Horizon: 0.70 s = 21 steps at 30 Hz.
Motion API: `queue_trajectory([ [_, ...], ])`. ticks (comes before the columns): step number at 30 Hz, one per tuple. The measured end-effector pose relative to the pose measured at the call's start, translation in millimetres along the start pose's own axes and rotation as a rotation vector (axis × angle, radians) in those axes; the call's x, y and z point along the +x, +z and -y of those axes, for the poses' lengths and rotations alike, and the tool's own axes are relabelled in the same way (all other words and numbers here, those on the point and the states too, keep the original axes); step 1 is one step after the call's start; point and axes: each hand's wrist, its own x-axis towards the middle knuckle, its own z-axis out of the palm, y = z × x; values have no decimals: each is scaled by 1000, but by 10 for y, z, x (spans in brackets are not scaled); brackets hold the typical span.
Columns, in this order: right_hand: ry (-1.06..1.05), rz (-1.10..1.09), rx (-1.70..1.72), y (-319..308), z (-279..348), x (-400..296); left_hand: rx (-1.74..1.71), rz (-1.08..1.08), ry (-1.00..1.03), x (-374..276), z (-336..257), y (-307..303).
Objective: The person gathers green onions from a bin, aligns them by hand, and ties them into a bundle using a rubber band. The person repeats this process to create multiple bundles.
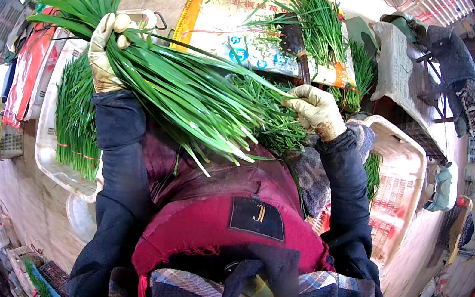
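My gloved left hand (108, 52) grips a thick bunch of garlic chives (184, 92) near its leafy end, holding it over my lap. The pale cut ends fan out down and to the right. With fingertips pinched, my gloved right hand (314, 110) holds the pale end of a single chive stalk (267, 83) pulled out to the side of the bunch. Loose chives (280, 129) lie in a heap beneath, partly hidden by the bunch. Beyond the right hand, a cleaver (293, 42) with a dark blade rests on a printed sack (211, 24).
A tied chive bundle (320, 23) lies on the sack. At left, a white plastic crate (42, 144) holds chives (73, 117) bound with bands. Another plastic crate (400, 139) stands at my right, near a grey foam box (394, 62). A white bucket (81, 216) sits by my left arm.
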Motion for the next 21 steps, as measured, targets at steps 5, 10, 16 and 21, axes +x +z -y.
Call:
queue_trajectory([
  [5, -46, -23, 117, -40, 109, -117, -143, 209, -28, -17, 23, 152],
  [10, -106, -182, 132, -362, -165, -28, -48, 229, 106, -36, -251, 65],
  [16, -61, 94, -1238, -376, -640, -45, -72, 262, 103, -67, -469, 135],
  [21, -262, 221, -364, 153, -332, 127, -145, 305, 86, -102, -589, 122],
])
